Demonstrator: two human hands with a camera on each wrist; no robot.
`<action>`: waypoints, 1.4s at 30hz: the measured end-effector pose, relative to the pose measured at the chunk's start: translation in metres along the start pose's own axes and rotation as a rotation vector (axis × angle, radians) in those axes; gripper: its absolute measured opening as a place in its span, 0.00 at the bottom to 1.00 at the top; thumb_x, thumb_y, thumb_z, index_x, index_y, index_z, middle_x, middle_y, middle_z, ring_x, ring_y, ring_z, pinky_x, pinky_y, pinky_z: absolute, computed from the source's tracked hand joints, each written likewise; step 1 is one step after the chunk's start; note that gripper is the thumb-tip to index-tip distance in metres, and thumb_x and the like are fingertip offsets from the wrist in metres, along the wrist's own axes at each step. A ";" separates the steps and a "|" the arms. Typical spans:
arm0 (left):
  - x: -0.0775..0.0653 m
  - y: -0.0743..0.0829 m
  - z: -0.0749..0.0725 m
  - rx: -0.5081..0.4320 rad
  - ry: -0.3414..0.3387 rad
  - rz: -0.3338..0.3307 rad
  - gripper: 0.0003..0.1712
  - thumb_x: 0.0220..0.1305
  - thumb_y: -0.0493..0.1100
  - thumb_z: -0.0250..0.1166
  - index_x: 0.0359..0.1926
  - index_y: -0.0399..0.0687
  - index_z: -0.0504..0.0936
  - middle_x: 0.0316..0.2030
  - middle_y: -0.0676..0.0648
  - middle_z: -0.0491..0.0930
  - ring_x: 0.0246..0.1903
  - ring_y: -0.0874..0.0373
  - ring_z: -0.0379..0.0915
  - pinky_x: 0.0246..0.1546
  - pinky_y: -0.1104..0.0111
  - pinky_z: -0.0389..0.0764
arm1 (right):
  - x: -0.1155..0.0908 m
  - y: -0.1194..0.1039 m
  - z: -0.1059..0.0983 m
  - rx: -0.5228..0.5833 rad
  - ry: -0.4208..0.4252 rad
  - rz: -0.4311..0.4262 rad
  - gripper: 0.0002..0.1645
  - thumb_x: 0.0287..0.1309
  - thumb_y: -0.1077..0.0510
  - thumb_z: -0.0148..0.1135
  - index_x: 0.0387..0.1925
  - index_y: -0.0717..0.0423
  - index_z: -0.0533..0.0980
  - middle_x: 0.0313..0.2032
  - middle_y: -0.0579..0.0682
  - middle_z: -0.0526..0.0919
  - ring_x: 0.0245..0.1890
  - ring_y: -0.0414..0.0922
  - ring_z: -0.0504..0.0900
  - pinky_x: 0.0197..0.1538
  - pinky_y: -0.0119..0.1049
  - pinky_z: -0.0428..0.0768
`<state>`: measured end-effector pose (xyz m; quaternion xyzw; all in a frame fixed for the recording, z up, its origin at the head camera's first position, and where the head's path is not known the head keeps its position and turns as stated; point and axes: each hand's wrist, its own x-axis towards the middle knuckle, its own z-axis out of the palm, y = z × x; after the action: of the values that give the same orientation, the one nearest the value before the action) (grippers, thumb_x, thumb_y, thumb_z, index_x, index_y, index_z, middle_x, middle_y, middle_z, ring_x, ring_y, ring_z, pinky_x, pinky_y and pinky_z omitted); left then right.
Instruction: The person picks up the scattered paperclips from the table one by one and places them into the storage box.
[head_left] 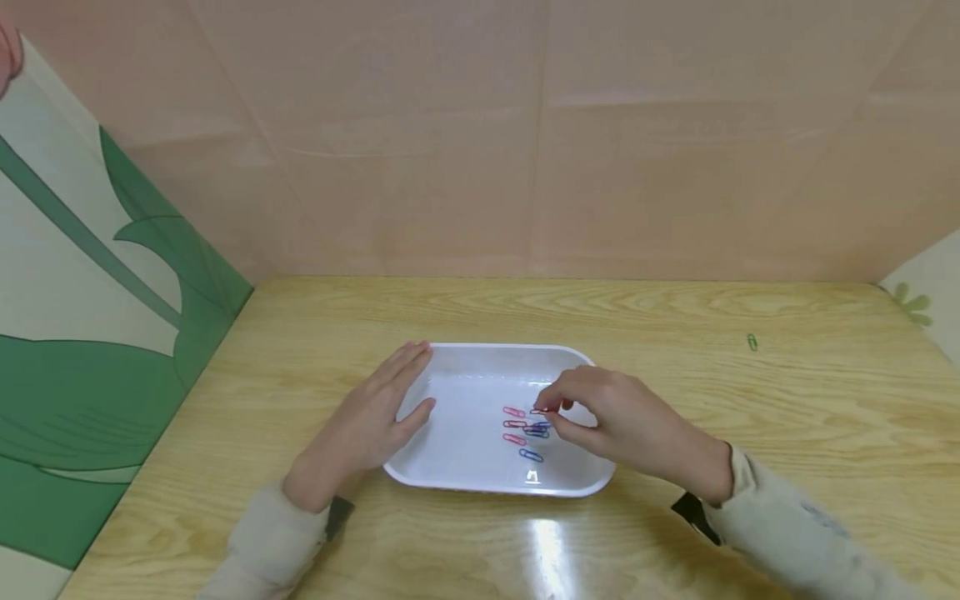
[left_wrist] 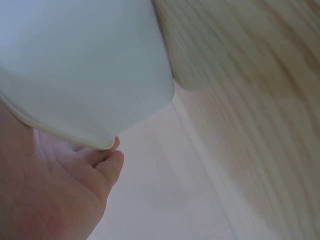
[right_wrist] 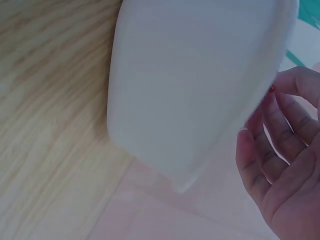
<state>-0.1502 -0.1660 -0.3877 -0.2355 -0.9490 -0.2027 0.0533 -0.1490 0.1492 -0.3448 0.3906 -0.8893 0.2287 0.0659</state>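
A white tray point(head_left: 461, 477) stands on the wooden table with several pink, red and blue paper clips point(head_left: 513, 439) lying in its right half. My right hand point(head_left: 611, 408) is over the tray's right side and pinches a red paper clip point(head_left: 538, 411) between thumb and forefinger. In the right wrist view only a speck of red shows at the fingertips, and the tray wall hides the other clips. My left hand point(head_left: 375, 417) rests on the tray's left rim with its fingers extended and its thumb over the inside. From the left wrist, the hand point(left_wrist: 65, 180) touches the rim from outside.
A single green paper clip point(head_left: 752, 342) lies on the table point(head_left: 315, 317) to the far right, outside the tray. A pinkish covered wall point(head_left: 420, 183) rises behind the table. A panel with green leaf shapes point(head_left: 67, 400) borders the left side.
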 end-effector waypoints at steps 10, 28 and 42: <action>0.000 0.002 -0.002 -0.013 -0.012 -0.010 0.38 0.71 0.51 0.59 0.75 0.40 0.60 0.75 0.41 0.59 0.76 0.43 0.52 0.74 0.48 0.59 | 0.006 -0.005 0.019 0.019 -0.041 -0.047 0.07 0.57 0.60 0.69 0.37 0.46 0.85 0.34 0.35 0.86 0.34 0.35 0.80 0.37 0.28 0.80; 0.000 0.001 -0.001 -0.004 -0.019 -0.017 0.38 0.71 0.51 0.59 0.75 0.41 0.59 0.76 0.42 0.58 0.76 0.44 0.52 0.75 0.49 0.59 | 0.014 -0.006 0.046 -0.020 -0.088 -0.040 0.06 0.55 0.60 0.69 0.30 0.42 0.85 0.31 0.33 0.86 0.32 0.34 0.82 0.38 0.31 0.80; 0.001 0.001 -0.001 0.005 -0.011 -0.015 0.38 0.71 0.51 0.58 0.75 0.40 0.60 0.75 0.41 0.59 0.76 0.45 0.52 0.75 0.49 0.60 | 0.013 -0.006 0.054 -0.012 -0.165 -0.010 0.09 0.54 0.62 0.68 0.31 0.42 0.86 0.31 0.32 0.87 0.34 0.33 0.83 0.40 0.34 0.83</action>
<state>-0.1502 -0.1652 -0.3864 -0.2292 -0.9515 -0.1995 0.0469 -0.1502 0.1125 -0.3865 0.4121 -0.8911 0.1899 -0.0041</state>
